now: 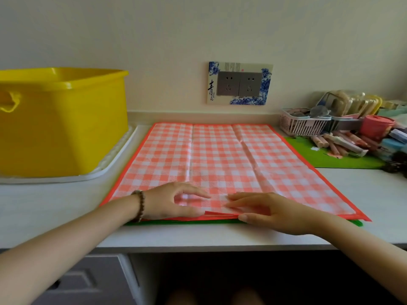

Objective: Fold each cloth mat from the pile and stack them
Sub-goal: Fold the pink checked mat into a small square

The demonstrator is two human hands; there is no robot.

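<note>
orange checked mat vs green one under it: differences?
The orange checked mat lies on top, fully in view; the green mat lies beneath, only its near edge showing. The orange checked mat is orange-and-white check; the green mat's strip looks plain. The orange checked mat shows fold creases; the green mat's surface is hidden. Both lie on the counter.

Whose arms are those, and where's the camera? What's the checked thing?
Those are a person's two arms. The camera sits on their head, looking down, so you see what they see. On the counter lies a red-checked mat, spread flat over a green mat. Both hands are at its near edge: the right hand lays its fingers flat on it; whether the left hand pinches it I can't tell. A yellow tub stands on a white tray to the left, and small clutter sits at the right.
</note>
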